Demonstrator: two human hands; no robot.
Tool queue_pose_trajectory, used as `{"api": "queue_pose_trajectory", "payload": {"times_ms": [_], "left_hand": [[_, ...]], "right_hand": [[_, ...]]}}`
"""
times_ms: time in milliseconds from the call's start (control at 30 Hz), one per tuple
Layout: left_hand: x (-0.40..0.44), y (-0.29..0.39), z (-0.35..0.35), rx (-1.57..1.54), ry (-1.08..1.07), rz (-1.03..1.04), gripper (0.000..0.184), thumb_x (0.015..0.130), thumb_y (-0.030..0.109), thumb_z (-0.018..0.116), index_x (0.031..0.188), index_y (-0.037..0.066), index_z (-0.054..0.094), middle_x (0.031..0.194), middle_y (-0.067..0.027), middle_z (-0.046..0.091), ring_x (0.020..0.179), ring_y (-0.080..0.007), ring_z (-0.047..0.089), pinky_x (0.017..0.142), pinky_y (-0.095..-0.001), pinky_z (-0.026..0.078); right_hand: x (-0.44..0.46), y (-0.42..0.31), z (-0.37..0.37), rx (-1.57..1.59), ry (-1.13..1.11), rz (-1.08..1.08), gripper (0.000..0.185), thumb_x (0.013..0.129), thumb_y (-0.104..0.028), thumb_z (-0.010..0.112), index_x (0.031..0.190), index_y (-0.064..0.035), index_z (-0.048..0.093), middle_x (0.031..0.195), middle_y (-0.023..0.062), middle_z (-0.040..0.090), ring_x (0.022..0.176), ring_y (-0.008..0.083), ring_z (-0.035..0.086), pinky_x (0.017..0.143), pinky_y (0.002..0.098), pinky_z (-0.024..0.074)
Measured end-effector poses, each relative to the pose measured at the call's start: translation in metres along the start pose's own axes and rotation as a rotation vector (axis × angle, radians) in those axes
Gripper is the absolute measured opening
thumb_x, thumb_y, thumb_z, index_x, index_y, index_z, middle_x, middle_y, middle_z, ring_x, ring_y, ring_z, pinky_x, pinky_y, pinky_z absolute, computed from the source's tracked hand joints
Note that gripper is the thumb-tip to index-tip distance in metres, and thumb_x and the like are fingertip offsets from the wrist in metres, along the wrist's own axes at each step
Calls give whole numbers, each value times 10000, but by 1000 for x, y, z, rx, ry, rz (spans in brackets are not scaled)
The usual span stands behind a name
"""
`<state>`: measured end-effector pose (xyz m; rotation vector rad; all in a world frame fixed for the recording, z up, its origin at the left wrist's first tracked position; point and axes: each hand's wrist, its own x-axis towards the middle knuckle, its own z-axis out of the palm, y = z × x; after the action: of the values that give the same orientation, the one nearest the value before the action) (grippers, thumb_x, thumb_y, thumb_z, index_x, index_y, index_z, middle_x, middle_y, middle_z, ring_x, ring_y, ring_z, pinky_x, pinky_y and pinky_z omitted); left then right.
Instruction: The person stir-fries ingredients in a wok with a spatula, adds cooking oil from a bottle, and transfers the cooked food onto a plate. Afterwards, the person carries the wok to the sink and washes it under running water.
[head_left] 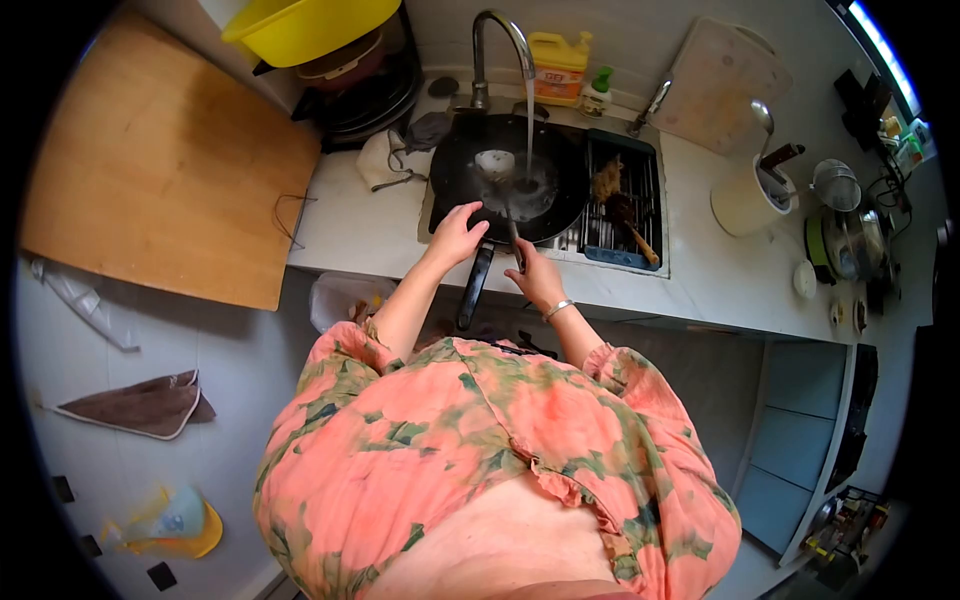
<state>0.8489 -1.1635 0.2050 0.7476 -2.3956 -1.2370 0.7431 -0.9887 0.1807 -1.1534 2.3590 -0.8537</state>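
A black wok (460, 185) lies in the sink, its dark handle (476, 287) pointing toward me. Water runs from the curved metal faucet (505, 22) into the wok. My right hand (540, 277), with a bracelet at the wrist, is wrapped round the handle of a dark utensil (513, 235) that reaches down into the wok. Near the wok's front edge is my left hand (459, 236), its fingers apart and nothing visible in it. What lies under the utensil's tip is unclear.
Right of the wok a black rack (592, 245) holds brushes. A yellow jug (557, 68) and a pump bottle (596, 95) stand behind. Further right are a cutting board (715, 85) and a white utensil holder (738, 208). Cloths (380, 163) lie left of the sink.
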Motion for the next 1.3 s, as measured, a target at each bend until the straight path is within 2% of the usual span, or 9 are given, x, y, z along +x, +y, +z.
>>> {"api": "queue_pose_trajectory", "payload": {"times_ms": [433,567,667,933,1033,1100,1167,1233,1300], "left_hand": [[200,-51,-10,363,-1,54,437,796,230,577,1177,16,559,1184,-206,548,1094,-366,529,933,-418,433],[251,-69,-8,456,-32,49,399,791,215,568,1144,30,584,1191,-203,548,1085,-362,538,923,-421,439],[279,-86,-3,473,-70,102,284,775,167,571,1006,15,636,1058,-219,609,1008,-374,567,878,-425,451],[321,-91,-11,568,-97,146,241,711,115,539,888,15,668,974,-233,625,955,-383,590,831,-444,474],[324,-73,-21,577,-140,98,237,705,101,534,881,-13,643,895,-250,627,911,-417,580,801,-462,462],[321,-84,-15,524,-66,306,216,733,160,575,860,-3,637,856,-231,638,854,-396,608,752,-448,480],[258,-13,-16,436,-132,32,230,736,213,579,789,5,663,823,-222,644,801,-380,625,724,-432,502],[193,-1,2,389,-139,24,275,755,265,585,721,0,646,749,-194,647,738,-339,642,683,-412,506],[120,34,9,185,-595,-361,326,803,328,603,742,8,602,632,-103,641,550,-188,633,543,-338,507]], "right_hand": [[-12,-8,-17,131,-59,75,769,767,-244,713,1401,-132,292,802,163,634,751,360,610,662,430,475],[-23,-4,-26,148,-39,148,740,781,-243,699,1394,-108,306,797,133,626,740,337,598,673,408,471],[-34,0,-38,166,12,147,669,803,-162,670,1379,-82,338,775,80,618,582,222,579,580,338,463],[-54,36,-96,164,180,314,553,797,-161,670,1297,-84,448,739,87,605,581,215,573,558,338,463],[-43,83,-119,-101,380,118,516,757,-131,698,1225,-65,489,924,125,564,806,269,564,675,373,470],[-23,106,-138,-384,449,73,501,732,-131,713,1183,-61,505,1016,137,514,907,307,523,728,414,456],[-5,128,-148,-465,419,120,492,735,-148,708,1181,-79,512,1017,134,510,928,322,517,738,442,458],[10,152,-150,-594,243,287,517,740,-164,703,1212,-102,504,1026,136,511,939,317,526,748,440,472],[21,174,-152,-561,150,286,525,756,-165,681,1244,-117,492,1045,153,543,949,337,551,773,438,486]]}}
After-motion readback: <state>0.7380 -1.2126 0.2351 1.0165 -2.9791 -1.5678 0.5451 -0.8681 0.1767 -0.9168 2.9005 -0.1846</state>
